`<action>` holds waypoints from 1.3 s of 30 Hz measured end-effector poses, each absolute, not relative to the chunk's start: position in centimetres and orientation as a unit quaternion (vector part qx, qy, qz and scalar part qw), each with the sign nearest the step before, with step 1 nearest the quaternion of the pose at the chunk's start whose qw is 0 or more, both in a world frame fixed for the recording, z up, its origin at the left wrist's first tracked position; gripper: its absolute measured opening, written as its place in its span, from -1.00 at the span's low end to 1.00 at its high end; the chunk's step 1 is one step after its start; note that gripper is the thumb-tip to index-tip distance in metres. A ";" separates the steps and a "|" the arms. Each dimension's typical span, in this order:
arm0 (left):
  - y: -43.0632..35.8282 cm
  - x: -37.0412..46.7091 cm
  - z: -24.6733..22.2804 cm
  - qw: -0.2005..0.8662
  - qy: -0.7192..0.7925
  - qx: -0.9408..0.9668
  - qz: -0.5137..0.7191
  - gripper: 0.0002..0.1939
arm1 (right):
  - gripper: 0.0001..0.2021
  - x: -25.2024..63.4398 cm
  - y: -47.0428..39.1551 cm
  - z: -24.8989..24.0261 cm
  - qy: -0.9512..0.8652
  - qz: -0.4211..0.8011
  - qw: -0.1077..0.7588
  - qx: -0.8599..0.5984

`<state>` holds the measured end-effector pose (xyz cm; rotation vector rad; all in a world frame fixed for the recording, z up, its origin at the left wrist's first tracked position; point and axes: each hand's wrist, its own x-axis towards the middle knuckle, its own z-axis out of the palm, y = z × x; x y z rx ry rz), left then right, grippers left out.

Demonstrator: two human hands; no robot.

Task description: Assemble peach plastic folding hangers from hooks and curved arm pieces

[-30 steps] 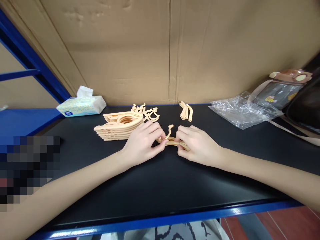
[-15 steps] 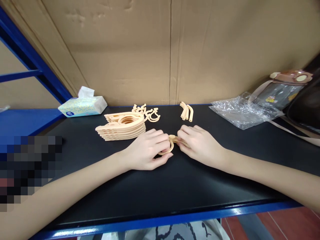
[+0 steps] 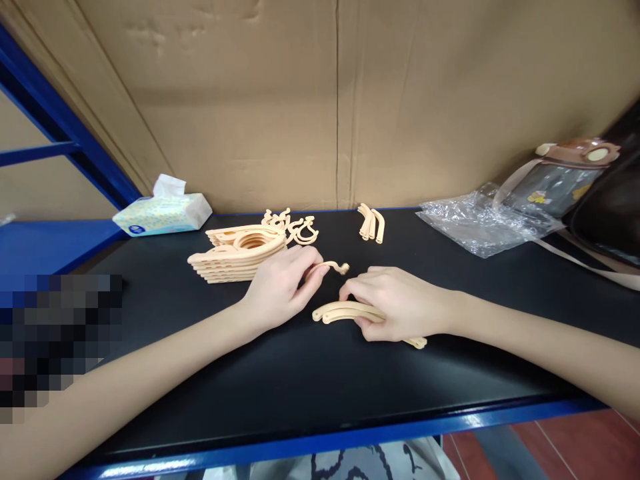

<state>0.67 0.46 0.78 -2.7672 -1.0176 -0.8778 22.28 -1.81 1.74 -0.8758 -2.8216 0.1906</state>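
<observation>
While the right hand (image 3: 397, 301) is gripping two curved bars (image 3: 347, 311), their long axis running sideways and their left ends projecting toward the left hand (image 3: 283, 283), that hand is pinching a hook (image 3: 340, 267) just beyond those ends, its tip pointing right.

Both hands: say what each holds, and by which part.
The left hand pinches a hook by its curved part; the right hand grips two curved bars around the middle.

One frame stack (image 3: 237, 272); left of it, one tissue pack (image 3: 167, 215); right of it, one held hook (image 3: 342, 268), two held bars (image 3: 345, 309), one bag (image 3: 475, 223), one bottle (image 3: 570, 179); behind it, hooks (image 3: 294, 228) too tangled to count
</observation>
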 end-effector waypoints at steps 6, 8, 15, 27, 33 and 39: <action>-0.2 0.9 1.1 0.188 -0.280 -0.900 -0.275 -0.80 | -0.88 22.1 -2.0 1.5 -0.960 0.015 0.087 -0.266; -0.2 1.0 1.1 0.250 -0.267 -0.898 -0.244 -0.80 | -0.91 22.1 -1.9 1.4 -0.963 0.008 0.088 -0.255; 0.2 1.3 1.0 0.278 -0.229 -0.919 -0.160 -0.78 | -0.79 22.1 -1.9 1.2 -0.965 0.012 0.099 -0.243; 0.3 1.3 0.8 0.182 -0.268 -0.935 -0.142 -0.83 | -0.78 22.2 -1.8 1.0 -0.961 0.034 0.117 -0.250; 0.6 1.0 0.8 0.106 -0.289 -0.942 -0.134 -0.80 | -0.78 22.2 -1.8 0.9 -0.957 0.049 0.123 -0.257; 0.8 0.9 0.6 0.085 -0.292 -0.943 -0.138 -0.78 | -0.77 22.2 -1.7 0.7 -0.956 0.056 0.126 -0.257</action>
